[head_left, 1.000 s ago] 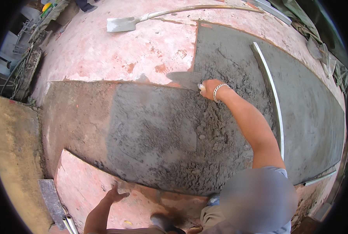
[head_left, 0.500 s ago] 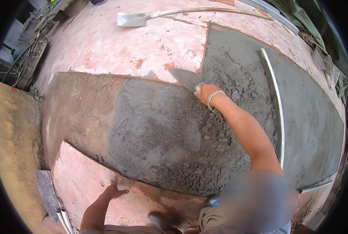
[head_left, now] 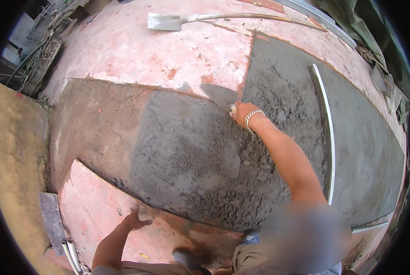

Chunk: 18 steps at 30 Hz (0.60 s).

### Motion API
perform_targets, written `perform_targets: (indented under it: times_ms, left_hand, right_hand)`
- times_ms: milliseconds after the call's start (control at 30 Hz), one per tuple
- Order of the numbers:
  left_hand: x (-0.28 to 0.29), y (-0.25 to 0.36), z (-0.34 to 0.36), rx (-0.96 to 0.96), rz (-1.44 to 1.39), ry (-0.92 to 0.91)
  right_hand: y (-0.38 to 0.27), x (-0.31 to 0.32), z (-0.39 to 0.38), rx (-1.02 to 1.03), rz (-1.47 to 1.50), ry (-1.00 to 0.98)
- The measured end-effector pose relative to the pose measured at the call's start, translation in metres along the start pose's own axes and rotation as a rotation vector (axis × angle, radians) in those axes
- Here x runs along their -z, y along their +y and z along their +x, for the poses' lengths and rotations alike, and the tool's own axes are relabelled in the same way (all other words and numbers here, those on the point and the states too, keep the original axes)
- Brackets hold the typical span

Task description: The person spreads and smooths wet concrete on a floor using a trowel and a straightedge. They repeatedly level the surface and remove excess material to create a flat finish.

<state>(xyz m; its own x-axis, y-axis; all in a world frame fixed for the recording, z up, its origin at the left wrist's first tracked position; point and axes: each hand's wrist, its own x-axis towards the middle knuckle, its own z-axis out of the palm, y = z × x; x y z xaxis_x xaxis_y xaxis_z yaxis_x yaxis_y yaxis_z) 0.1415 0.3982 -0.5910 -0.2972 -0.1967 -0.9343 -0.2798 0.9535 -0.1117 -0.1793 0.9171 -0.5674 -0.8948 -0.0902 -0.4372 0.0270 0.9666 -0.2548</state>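
My right hand point(head_left: 242, 111), with a beaded bracelet on the wrist, reaches far out over the wet grey mortar bed point(head_left: 186, 151). It is shut on the handle of a trowel point(head_left: 219, 95), whose grey blade lies at the mortar's far edge where that edge meets the pink floor point(head_left: 168, 50). My left hand point(head_left: 135, 221) rests with spread fingers on the pink floor just in front of the mortar's near edge and holds nothing.
A shovel point(head_left: 164, 21) lies on the pink floor at the far side. A long metal straightedge point(head_left: 327, 137) lies across the smoother mortar on the right. A dark flat board point(head_left: 52, 221) and white pipes point(head_left: 72, 254) sit at lower left. My shoe point(head_left: 186, 259) is near the bottom edge.
My right hand with the trowel has drawn slightly back along the mortar's far edge. The left hand stays planted on the floor. The view has shifted a little.
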Motion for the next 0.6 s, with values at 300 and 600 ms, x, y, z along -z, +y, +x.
perform_targets:
  times_ms: [300,600]
  left_hand:
    - [-0.003,-0.002,-0.001,-0.019,-0.04,0.05]
    - [-0.002,-0.005,0.003,-0.012,-0.072,-0.005]
  right_hand:
    - [0.01,-0.009,0.011,-0.119,0.133,0.06]
    - [-0.051,-0.016,0.084,-0.246,0.339,0.043]
